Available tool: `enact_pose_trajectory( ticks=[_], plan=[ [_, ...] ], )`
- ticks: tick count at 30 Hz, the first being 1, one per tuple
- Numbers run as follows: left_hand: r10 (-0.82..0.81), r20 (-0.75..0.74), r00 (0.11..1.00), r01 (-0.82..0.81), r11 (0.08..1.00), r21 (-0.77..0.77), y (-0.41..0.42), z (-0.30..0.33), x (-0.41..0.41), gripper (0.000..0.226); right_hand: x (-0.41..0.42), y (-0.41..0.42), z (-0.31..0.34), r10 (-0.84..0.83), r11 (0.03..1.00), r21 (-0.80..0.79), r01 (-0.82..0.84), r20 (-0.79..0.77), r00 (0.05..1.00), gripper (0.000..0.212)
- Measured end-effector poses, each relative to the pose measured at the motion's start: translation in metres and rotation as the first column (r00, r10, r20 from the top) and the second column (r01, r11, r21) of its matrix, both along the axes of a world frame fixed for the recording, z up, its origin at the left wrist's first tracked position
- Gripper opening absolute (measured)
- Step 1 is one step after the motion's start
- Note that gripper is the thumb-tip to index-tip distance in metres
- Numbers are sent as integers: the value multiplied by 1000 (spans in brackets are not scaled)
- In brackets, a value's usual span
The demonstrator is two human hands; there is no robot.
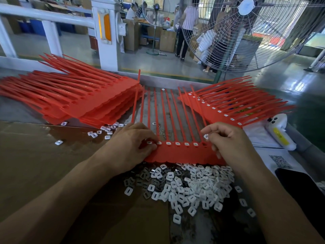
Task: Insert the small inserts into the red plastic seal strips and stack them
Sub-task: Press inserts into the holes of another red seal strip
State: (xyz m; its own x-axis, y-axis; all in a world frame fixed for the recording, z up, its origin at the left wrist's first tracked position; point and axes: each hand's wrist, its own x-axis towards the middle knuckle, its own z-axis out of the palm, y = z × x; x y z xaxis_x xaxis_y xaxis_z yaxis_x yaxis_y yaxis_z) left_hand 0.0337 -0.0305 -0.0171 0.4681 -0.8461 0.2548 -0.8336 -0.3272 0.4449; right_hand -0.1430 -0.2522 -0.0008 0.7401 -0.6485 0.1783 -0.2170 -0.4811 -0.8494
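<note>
Far left on the bench lies a tall stack of red plastic seal strips with empty slots (73,101), tails fanned away. A few loose white inserts (105,132) sit at its near edge. The left hand (133,143) presses curled fingers on the left end of the red comb-like seal strip panel (182,153) lying flat mid-table, white inserts showing in most of its slots. Below it spreads a heap of small white and grey plastic inserts (186,187). The right hand (226,143) pinches one white insert (206,136) just above the panel's rightmost slot. Farther right lies a stack of filled red strips (228,110).
</note>
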Motion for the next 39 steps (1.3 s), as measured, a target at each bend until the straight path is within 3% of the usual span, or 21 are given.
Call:
enact_pose_trajectory(
  ticks=[13,24,39],
  plan=[
    [-4,-1,1000,4,1000,6,0,1,0,25,-1,-11,-9,-111,993,-51,107,-97,989,8],
    [-7,-2,1000,7,1000,0,1,0,0,25,2,-11,-8,-130,980,-176,87,-252,959,13],
    [0,2,1000,0,1000,-1,0,-1,1,25,6,-9,-13,-188,964,-228,140,-204,961,12]
  ],
)
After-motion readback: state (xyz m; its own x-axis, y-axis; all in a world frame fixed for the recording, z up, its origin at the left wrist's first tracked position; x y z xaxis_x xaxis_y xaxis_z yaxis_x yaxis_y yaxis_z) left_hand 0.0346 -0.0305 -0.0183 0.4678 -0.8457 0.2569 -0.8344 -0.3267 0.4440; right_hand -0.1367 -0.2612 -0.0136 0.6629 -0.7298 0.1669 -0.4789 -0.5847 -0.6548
